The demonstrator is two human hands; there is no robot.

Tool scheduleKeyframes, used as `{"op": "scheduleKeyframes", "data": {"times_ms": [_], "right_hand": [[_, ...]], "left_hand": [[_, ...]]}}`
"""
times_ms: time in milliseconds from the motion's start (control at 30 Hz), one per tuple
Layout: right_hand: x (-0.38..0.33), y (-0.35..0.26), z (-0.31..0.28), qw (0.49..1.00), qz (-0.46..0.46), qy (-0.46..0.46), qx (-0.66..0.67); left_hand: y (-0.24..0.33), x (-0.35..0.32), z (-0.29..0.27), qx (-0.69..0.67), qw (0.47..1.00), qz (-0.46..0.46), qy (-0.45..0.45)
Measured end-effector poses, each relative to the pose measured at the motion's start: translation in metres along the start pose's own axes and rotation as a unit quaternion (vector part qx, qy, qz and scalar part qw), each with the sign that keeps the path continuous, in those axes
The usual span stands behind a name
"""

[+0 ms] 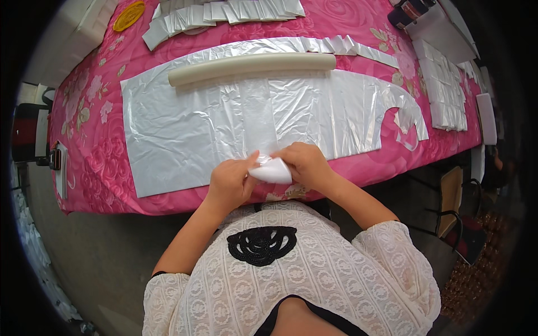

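Note:
Both my hands are closed at the table's front edge on a small folded piece of white plastic [274, 172], perhaps a folded bag. My left hand [230, 179] pinches its left side, thumb and fingers close together. On its upper right side my right hand [305, 163] grips it, the fingertips partly hidden. Just beyond the hands, flat white plastic bags [168, 134] lie spread out, creased and glossy, with a cut-out handle end on the right. A long cream tube [252, 69] rests across their far part.
Folded white plastic bundles [224, 12] lie in rows at the far side, and more bundles [443, 87] at the right. A yellow oval object [129, 15] is far left. Pink flowered cloth [101, 162] covers the table. A chair [451, 199] stands at the right.

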State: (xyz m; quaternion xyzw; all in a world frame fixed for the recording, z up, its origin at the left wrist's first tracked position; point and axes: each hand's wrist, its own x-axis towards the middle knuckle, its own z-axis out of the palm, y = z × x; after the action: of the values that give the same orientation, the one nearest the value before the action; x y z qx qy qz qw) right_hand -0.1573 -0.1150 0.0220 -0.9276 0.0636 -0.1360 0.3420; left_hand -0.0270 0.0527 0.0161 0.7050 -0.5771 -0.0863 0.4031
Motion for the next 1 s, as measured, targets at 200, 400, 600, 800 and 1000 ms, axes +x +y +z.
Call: {"op": "scheduleKeyframes", "data": {"times_ms": [200, 400, 600, 800, 1000], "right_hand": [[0.027, -0.009, -0.002, 0.96, 0.259, -0.016, 0.102], [0.035, 0.002, 0.001, 0.931, 0.328, -0.049, 0.151], [0.041, 0.005, -0.007, 0.908, 0.359, -0.099, 0.194], [0.042, 0.006, -0.007, 0.894, 0.374, -0.11, 0.221], [0.038, -0.001, -0.005, 0.908, 0.366, -0.069, 0.193]], "left_hand": [[0.011, 0.025, -0.008, -0.094, 0.963, -0.252, 0.035], [0.007, 0.022, -0.001, 0.111, 0.994, 0.012, -0.022], [0.009, 0.017, 0.023, 0.152, 0.981, -0.032, -0.12], [0.007, 0.015, 0.03, 0.173, 0.974, -0.065, -0.135], [0.005, 0.018, 0.028, 0.176, 0.973, -0.062, -0.139]]}}
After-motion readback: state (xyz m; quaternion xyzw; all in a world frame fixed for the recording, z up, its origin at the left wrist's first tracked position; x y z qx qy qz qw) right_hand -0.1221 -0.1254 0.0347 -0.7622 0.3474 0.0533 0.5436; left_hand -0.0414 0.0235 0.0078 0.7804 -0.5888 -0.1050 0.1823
